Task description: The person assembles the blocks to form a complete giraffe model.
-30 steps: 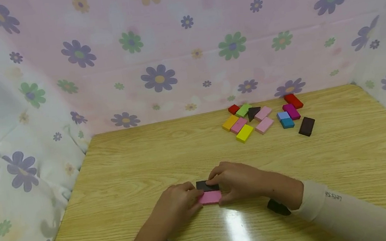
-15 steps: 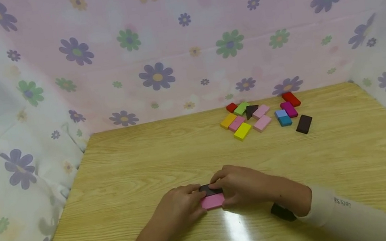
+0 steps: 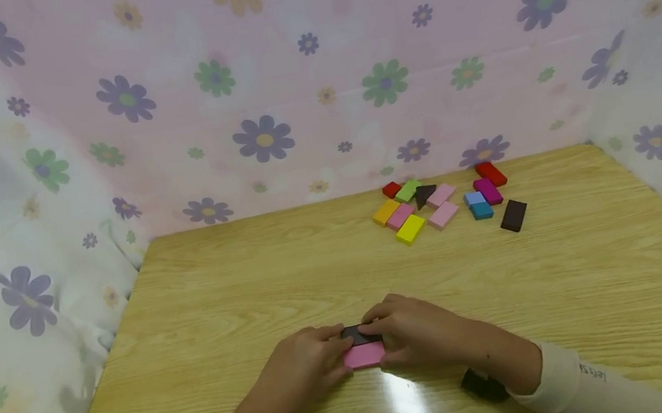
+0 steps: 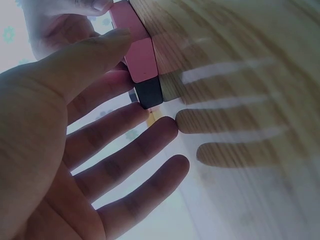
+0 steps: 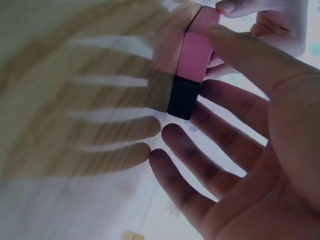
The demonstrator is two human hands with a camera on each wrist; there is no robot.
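Note:
A pink block (image 3: 363,356) and a black block (image 3: 352,333) lie flush, long side to long side, on the wooden table, pink nearer the person. My left hand (image 3: 304,363) holds the pair at its left end, a finger on the black block and the thumb at the pink one. From the right end, my right hand (image 3: 416,331) grips the same pair, a fingertip on top of the black block. Both wrist views show each thumb on the pink block (image 4: 145,60) and the other fingers reaching past the black block (image 5: 185,97). Fingers cover the pair's ends.
Several coloured blocks lie at the back right, among them a yellow block (image 3: 411,229), a dark triangular block (image 3: 425,195), a red block (image 3: 491,173) and a dark brown block (image 3: 514,216). A flowered cloth (image 3: 185,149) hangs behind the table and along both sides.
Both hands have drawn the pink and black blocks a little toward the person. The left finger now lies further onto the black block. The head view has shifted slightly.

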